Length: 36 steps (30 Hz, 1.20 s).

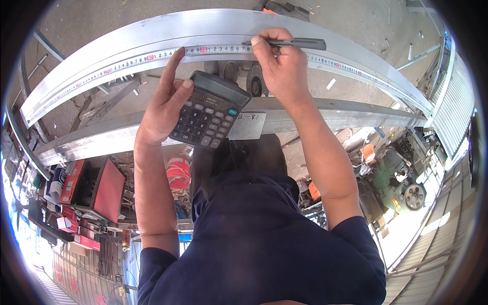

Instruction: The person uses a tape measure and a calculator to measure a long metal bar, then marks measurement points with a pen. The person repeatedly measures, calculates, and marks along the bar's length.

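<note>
A long silver metal bar (pixel 203 24) arcs across the far side, with a tape measure (pixel 129 62) stretched along its near edge. My left hand (pixel 158 113) grips a black calculator (pixel 209 108) by its left side, thumb over the top corner. Its index finger reaches out to the tape. In my right hand (pixel 285 68) is a dark marker pen (pixel 311 43), pinched between thumb and fingers and lying nearly level. The pen's tip points left, just above the tape; whether it touches the bar I cannot tell.
Nearer to me runs a second metal beam (pixel 330 116), with a pale card with handwriting (pixel 249 127) by the calculator. A red bucket (pixel 178 172) and a red cabinet (pixel 108 190) stand at the left. Green machinery (pixel 389 175) is at the right.
</note>
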### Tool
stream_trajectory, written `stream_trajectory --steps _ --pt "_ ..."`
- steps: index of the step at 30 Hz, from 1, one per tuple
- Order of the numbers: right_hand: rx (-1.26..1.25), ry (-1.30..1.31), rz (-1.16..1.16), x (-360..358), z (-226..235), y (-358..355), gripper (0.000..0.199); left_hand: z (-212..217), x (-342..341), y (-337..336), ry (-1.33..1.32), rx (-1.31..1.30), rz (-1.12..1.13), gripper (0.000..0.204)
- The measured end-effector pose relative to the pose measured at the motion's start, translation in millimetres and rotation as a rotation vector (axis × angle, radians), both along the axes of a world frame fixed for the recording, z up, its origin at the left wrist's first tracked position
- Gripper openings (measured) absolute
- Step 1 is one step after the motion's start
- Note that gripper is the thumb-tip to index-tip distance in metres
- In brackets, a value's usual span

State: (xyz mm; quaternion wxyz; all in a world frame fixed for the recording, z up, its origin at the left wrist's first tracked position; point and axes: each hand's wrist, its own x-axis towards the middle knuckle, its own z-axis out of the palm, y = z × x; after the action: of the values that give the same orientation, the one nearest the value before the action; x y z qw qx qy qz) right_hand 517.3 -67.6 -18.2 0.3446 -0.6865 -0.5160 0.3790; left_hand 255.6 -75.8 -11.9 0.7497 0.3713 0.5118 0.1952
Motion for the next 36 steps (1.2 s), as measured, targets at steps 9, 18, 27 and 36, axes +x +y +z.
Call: stream_trajectory --steps 9,18,27,36 --pt "-0.084 0.183 -0.128 0.4 7.6 5.3 0.017 -0.5 -5.1 2.3 -0.03 -0.025 -0.017 0.07" --pt "-0.034 0.386 -0.17 9.9 48.0 -16.6 0.021 11.9 2.0 -1.9 -0.102 -0.149 0.168 0.056" --pt "-0.35 0.556 -0.048 -16.9 84.9 -111.3 0.043 32.0 28.2 -20.3 -0.195 -0.414 0.454 0.037" --pt "-0.356 0.555 -0.032 -22.0 80.8 -135.9 0.043 41.7 41.4 -29.5 -0.122 -0.417 0.474 0.037"
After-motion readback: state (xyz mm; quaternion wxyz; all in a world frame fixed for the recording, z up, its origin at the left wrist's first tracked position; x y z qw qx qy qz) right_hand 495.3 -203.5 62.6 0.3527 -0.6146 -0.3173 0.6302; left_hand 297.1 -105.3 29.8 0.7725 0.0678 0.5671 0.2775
